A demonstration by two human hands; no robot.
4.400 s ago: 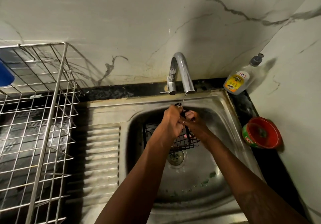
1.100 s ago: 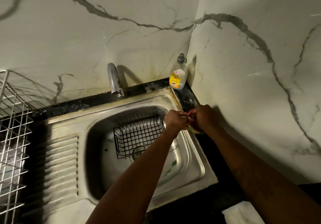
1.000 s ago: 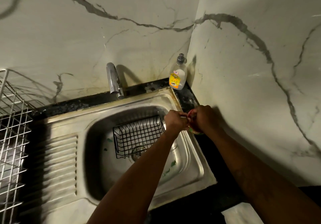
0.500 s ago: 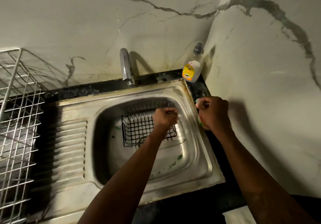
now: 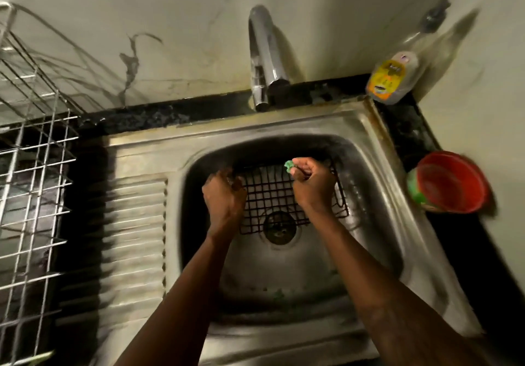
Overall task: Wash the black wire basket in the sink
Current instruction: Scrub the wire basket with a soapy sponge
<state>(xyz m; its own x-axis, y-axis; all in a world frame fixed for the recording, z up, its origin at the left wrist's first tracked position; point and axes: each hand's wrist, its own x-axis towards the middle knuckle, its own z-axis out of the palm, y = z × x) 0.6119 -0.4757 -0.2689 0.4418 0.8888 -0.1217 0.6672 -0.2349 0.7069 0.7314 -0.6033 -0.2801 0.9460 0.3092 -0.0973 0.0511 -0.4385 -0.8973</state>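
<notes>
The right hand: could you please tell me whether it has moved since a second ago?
Yes. The right hand, pinching a small green piece, has gone left from the red tub to above the black wire basket in the sink.

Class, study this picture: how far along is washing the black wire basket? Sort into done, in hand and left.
Done: the basket lies in the sink, and the right hand holds a green scrubber. In hand: the left hand grips the basket's left edge, scrubber at its back rim. Left: scrubbing and rinsing; no suds show, the tap looks dry.
</notes>
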